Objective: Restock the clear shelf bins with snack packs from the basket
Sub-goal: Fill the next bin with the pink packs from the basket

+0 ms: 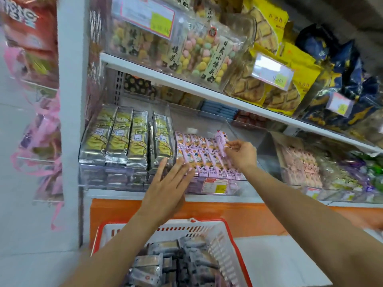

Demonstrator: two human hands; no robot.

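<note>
The pink snack pack (221, 139) is pinched in the right hand (241, 155), tilted above the rows in the clear bin (236, 131). It is best stood into the right-side gap, label forward, while the left hand (165, 183), flat with straight fingers, steadies the front row. The basket (219, 241) of grey packs sits below, and crowded shelves (186, 84) rise above.

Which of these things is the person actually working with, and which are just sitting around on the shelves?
In the job: right hand pinching a pink snack pack; left hand open by the clear bin; basket holding grey packs.
Just there: silver-yellow packs, pastel ball snacks, yellow biscuit bags, dark blue bags.
</note>
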